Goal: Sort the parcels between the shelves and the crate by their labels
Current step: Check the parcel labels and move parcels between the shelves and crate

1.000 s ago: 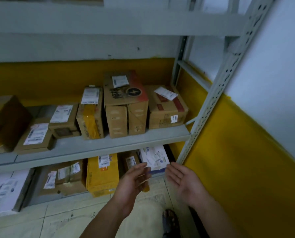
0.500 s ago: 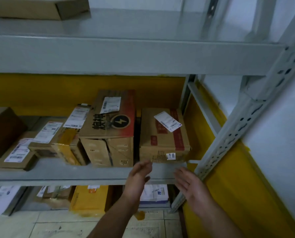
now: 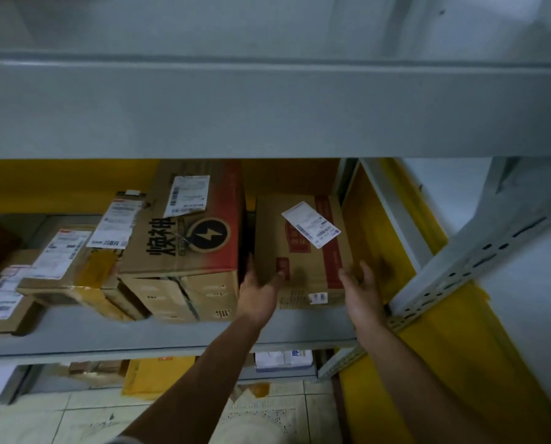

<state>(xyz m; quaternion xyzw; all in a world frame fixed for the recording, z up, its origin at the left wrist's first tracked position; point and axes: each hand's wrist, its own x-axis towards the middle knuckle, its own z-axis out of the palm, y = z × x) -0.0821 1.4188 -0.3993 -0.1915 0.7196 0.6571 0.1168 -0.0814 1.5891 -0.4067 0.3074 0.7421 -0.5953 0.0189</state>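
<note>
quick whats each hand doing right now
left hand: thumb on the right-end box, fingers hidden in the gap beside it; grip cannot be told
right hand: open, fingers straight at that box's right side
</note>
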